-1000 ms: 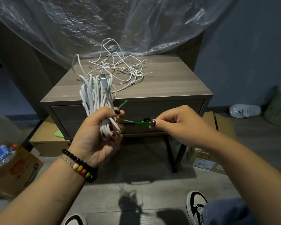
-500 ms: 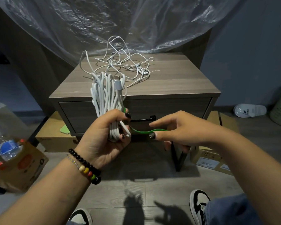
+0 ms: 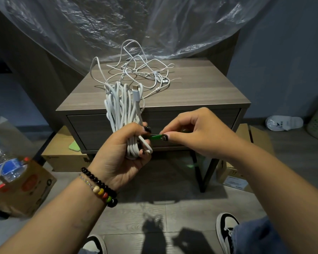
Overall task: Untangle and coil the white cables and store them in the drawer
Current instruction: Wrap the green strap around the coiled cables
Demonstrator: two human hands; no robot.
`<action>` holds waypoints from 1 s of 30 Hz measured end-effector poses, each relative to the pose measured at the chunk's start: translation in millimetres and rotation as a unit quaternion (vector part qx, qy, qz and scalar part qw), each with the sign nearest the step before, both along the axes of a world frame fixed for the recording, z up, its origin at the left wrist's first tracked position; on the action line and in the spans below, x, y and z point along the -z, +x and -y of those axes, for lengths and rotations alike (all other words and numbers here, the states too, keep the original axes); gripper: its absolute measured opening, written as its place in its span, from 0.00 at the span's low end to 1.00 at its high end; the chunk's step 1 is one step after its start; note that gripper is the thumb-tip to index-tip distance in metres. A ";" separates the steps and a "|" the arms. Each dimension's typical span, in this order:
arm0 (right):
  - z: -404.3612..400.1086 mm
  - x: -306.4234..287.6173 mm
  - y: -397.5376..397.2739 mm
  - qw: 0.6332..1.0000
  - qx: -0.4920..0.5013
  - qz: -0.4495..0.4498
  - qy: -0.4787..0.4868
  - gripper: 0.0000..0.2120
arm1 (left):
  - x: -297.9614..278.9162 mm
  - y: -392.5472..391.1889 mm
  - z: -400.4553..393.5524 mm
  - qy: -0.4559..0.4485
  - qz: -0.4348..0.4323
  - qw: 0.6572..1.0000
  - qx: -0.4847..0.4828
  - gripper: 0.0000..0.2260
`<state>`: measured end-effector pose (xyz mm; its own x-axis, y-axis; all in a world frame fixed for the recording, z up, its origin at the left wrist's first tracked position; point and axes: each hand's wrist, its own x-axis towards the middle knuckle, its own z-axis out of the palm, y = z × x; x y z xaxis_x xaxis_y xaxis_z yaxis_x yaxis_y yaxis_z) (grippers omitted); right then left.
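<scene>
The white cables are in two lots: a coiled bundle (image 3: 124, 114) held upright in front of the nightstand (image 3: 200, 92), and a loose tangle (image 3: 145, 74) lying on the nightstand's wooden top, toward its back and left of centre. The left hand (image 3: 121, 154) grips the bundle near its lower end, fingers curled round the strands, so that the loops stand up above the fist and a plug (image 3: 136, 95) sticks up among them at the right side. One thin strand runs from the bundle's top back in an arc to the tangle. The right hand (image 3: 195, 132) pinches a green tie (image 3: 155, 137) between thumb and forefinger, just right of the left hand's fingertips; the tie reaches across to the bundle, though whether it is wrapped round the strands cannot be told. The other fingers of the right hand are curled in. Both hands are in front of the drawer (image 3: 92, 129), which is closed. A beaded bracelet (image 3: 101, 187) sits on the left wrist. On the floor at the left stands a cardboard box (image 3: 26, 191) with a water bottle (image 3: 5, 165) in it, and another box (image 3: 62, 158) lies under the nightstand. A white slipper (image 3: 284, 122) lies on the floor at the right. Clear plastic sheeting (image 3: 117, 21) hangs behind the nightstand.
</scene>
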<state>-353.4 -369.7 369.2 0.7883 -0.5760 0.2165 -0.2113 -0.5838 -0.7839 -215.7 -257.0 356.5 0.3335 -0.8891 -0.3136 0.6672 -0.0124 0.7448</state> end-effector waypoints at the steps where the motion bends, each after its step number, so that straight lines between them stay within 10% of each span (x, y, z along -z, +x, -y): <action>1: 0.6 0.3 -0.4 1.000 0.003 -0.011 -0.020 0.03 | 0.5 -0.5 -0.2 -0.001 0.001 1.000 0.003 0.12; 11: 29.0 -22.2 -30.9 0.995 0.085 0.025 -0.049 0.06 | 2.4 1.4 2.8 0.060 0.056 0.996 -0.018 0.05; 22: -16.1 -5.0 1.5 0.941 -0.067 0.148 0.295 0.08 | 27.1 -9.4 15.5 0.153 0.426 0.890 -0.057 0.04; 30: -8.6 -2.9 5.4 0.958 -0.052 0.132 0.249 0.08 | 14.5 -14.8 19.2 0.141 0.167 0.976 -0.014 0.03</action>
<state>-348.0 -361.1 372.1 0.8029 -0.5806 0.1350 0.0723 -0.1299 -0.9889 -230.4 -276.1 342.0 0.4816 -0.7727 -0.4136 0.3904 -0.2334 0.8906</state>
